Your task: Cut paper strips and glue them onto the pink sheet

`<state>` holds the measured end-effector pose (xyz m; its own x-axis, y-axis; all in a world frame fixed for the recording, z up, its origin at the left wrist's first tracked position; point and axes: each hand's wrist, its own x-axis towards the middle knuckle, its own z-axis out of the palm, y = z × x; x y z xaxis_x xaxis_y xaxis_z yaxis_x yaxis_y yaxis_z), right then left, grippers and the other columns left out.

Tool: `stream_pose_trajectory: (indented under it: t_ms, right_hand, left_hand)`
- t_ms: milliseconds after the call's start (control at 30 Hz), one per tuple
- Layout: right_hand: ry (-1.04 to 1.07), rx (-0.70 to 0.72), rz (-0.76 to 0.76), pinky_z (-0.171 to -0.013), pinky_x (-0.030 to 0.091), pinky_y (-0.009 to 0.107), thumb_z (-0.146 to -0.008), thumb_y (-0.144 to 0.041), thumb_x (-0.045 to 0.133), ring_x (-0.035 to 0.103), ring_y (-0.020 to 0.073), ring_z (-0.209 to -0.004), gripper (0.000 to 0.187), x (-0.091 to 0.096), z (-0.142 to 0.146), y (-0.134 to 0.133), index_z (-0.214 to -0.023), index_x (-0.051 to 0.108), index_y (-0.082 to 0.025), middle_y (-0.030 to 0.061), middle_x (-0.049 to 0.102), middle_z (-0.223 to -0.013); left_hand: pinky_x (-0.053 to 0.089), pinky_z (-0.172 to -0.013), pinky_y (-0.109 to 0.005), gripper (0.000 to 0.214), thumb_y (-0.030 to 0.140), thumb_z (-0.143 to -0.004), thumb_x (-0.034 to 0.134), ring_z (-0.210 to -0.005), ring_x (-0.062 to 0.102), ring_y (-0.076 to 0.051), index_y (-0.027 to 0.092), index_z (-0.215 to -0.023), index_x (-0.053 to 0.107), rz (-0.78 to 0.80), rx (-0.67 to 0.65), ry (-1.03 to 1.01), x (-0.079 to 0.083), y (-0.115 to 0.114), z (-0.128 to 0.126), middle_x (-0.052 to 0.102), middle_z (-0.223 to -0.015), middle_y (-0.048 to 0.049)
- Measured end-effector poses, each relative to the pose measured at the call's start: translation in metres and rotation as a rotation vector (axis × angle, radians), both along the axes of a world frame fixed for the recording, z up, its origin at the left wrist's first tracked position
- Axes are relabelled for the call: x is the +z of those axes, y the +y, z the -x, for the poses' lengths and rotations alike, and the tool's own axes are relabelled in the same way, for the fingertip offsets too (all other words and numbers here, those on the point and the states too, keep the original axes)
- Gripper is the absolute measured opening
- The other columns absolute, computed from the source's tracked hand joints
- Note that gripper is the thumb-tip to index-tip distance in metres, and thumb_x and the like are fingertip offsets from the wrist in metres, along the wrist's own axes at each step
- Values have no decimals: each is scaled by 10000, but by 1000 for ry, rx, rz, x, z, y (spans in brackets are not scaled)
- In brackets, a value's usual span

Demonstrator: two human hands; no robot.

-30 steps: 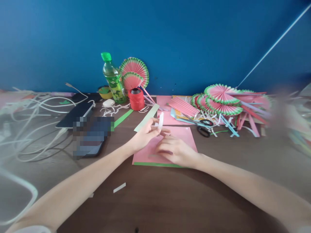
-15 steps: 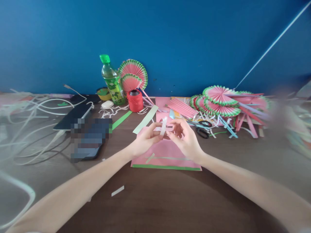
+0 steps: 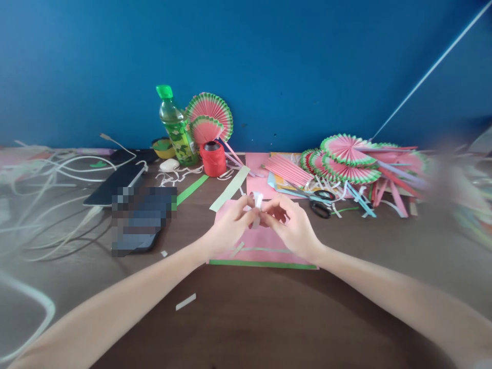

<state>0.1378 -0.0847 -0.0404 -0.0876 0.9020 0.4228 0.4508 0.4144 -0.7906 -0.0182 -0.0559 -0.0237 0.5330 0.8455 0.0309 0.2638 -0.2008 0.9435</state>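
Brown table (image 3: 246,318), scissors (image 3: 312,197) near right fingers (image 3: 283,202)

a green-capped bottle (image 3: 179,136) stands behind a small white case (image 3: 169,165).

The brown surface (image 3: 230,323) bears a pink sheet (image 3: 265,242) (green along one edge), a phone (image 3: 148,220) and a bottle (image 3: 179,136).

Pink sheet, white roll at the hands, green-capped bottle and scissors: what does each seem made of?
Pink sheet: matt paper or thin card; flat, no glare.
White roll: probably tape; paper or plastic unclear.
Green-capped bottle: likely glossy plastic, see-through at the shoulder.
Scissors: smooth black handles, likely plastic; greyish blades, likely metal.
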Motion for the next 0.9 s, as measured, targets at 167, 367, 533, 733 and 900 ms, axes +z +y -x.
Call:
stream_pose_trajectory:
  t_ms: [167,367,533,733,900]
  right_hand:
    - [-10,18,-15,-525,372,243,-816,-292,528,457,103,-567,137,0,0,0,-736,531,-181,-1,555,-655]
    - [-47,56,-97,-530,371,239,-825,-230,510,459,105,-597,107,-2,-2,0,-727,514,-188,-3,534,-679]
    - [-87,74,-190,-552,376,239,-818,-169,513,455,104,-612,87,-3,-2,-2,-737,495,-197,-13,515,-688]
    - [-67,69,-253,-600,396,258,-819,-160,503,458,110,-645,69,-5,-3,-2,-768,478,-198,-1,515,-742]
    - [26,59,-218,-587,410,258,-819,-152,491,480,106,-654,49,-4,-3,-2,-798,484,-195,16,539,-817]
  left_hand:
    - [407,-702,-271,160,300,-856,353,-703,516,-124,203,-731,379,10,0,-35,-3,-1,-2,516,-646,33]
    - [415,-653,-250,186,299,-858,357,-617,488,-102,197,-704,378,-14,3,-46,-1,-3,-3,501,-606,41]
    - [462,-730,-298,199,336,-848,394,-664,531,-106,182,-723,410,110,16,-148,-5,1,0,488,-639,41]
    - [461,-799,-362,215,369,-848,409,-744,582,-139,164,-832,469,248,-54,-301,-7,7,2,549,-731,6]
    - [426,-799,-360,248,234,-792,485,-774,587,-156,173,-1030,452,191,-93,-200,-6,7,4,609,-768,-11]
